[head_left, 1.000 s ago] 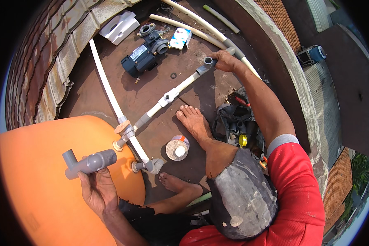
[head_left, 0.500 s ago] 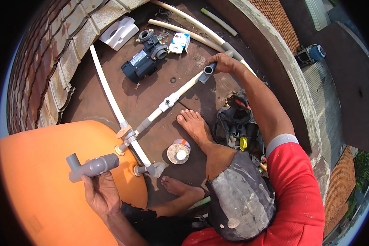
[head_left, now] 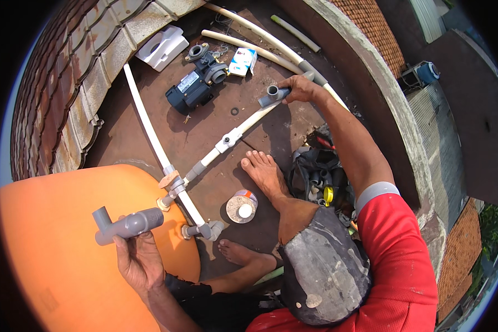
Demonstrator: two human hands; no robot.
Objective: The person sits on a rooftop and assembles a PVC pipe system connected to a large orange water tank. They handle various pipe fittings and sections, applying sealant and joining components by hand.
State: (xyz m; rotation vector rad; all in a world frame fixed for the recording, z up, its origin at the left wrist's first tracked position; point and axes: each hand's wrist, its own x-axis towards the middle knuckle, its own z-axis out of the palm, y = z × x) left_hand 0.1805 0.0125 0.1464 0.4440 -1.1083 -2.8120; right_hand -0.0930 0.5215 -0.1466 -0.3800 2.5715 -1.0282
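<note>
In the head view, my left hand grips a grey branched fitting just beyond its palm, before the orange tank, while my right hand clasps a grey tee jutting leftward near a white pipe.

"What's the large grey T-shaped pipe fitting made of?"

"Plastic, by its look, smooth with a soft sheen. The smaller grey tee fitting looks alike."

"And the big rounded orange tank?"

"Smooth, matt plastic, it seems. The long straight white pipe looks like smooth plastic too."

"The cloth?"

"The red sleeve is textured and matt. The dark grey trouser knee looks worn, crusted with pale smears."

"The brown floor?"

"Matt, rough and gritty."
</note>
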